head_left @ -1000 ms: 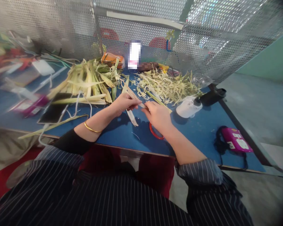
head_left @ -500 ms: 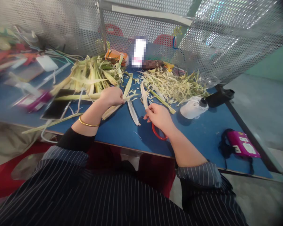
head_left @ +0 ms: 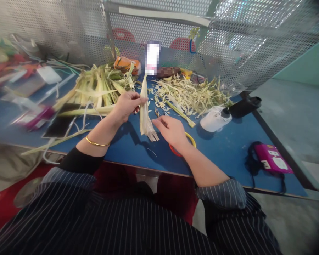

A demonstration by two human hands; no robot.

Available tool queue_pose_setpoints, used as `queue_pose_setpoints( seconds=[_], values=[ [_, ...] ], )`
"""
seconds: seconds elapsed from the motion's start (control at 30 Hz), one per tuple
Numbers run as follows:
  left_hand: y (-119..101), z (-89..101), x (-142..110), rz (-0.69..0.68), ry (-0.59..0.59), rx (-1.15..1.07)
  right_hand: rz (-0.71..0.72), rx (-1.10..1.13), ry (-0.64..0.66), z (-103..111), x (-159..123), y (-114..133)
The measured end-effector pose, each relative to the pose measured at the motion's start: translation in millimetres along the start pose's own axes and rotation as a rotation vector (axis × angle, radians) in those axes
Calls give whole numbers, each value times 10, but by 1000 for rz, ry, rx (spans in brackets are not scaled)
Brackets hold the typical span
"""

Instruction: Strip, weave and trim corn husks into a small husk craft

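Note:
My left hand [head_left: 129, 104] pinches a pale corn husk [head_left: 144, 113] between thumb and fingers. The husk stands nearly upright above the table, and its lower end fans out into frayed strips. My right hand [head_left: 171, 129] is just right of that frayed end, its fingers curled together; whether anything is between them is hidden. Beneath and beside this hand lie scissors with a red handle loop [head_left: 174, 150] and a yellow one [head_left: 192, 139], partly covered. A heap of husks [head_left: 95, 86] lies beyond my left hand.
Shredded husk strips [head_left: 194, 94] are piled at the back right. A white thread cone [head_left: 215, 119], a black cone [head_left: 247, 106] and a magenta box with a black strap [head_left: 273, 157] stand at right. A dark phone [head_left: 59, 124] lies at left. A metal mesh panel [head_left: 164, 23] rises behind.
My left hand has raised the husks upright and turned its palm sideways. The husk piece that was in my right hand is no longer there. The yellow scissor handle has come into view.

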State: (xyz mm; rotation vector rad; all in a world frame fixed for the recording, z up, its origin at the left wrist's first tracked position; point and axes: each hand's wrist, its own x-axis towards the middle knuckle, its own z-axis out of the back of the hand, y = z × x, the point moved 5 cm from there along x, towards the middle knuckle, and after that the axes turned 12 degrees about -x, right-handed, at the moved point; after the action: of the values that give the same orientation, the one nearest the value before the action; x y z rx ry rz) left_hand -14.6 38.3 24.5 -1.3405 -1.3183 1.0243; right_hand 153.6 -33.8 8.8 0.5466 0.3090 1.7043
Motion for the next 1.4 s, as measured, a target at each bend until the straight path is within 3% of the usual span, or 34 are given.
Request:
queue_pose_setpoints(
  seconds=[0.1, 0.17, 0.27, 0.33, 0.4, 0.47, 0.77, 1.0, 1.4],
  values=[
    [85, -170, -96, 37, 108, -45, -66, 460, 115, -132, 35, -40],
    [126, -242, -149, 33, 136, -59, -109, 600, 139, -198, 52, -75],
    [188, -338, -222, 57, 243, -24, -110, 580, -20, -138, 70, -145],
    [255, -410, -284, 147, 395, 14, -95, 533, -104, -61, 73, -176],
    [306, -458, -345, 229, 522, 24, -103, 548, -108, -12, 79, -197],
    [309, -469, -367, 237, 562, 14, -119, 589, -106, 24, 90, -214],
    [245, -431, -298, 219, 377, 20, -133, 650, -202, 113, 129, -272],
    [250, -414, -293, 117, 257, 11, -150, 724, -107, 54, 128, -235],
    [315, -431, -317, 178, 253, -76, -217, 813, -71, 11, 113, -247]
  ],
)
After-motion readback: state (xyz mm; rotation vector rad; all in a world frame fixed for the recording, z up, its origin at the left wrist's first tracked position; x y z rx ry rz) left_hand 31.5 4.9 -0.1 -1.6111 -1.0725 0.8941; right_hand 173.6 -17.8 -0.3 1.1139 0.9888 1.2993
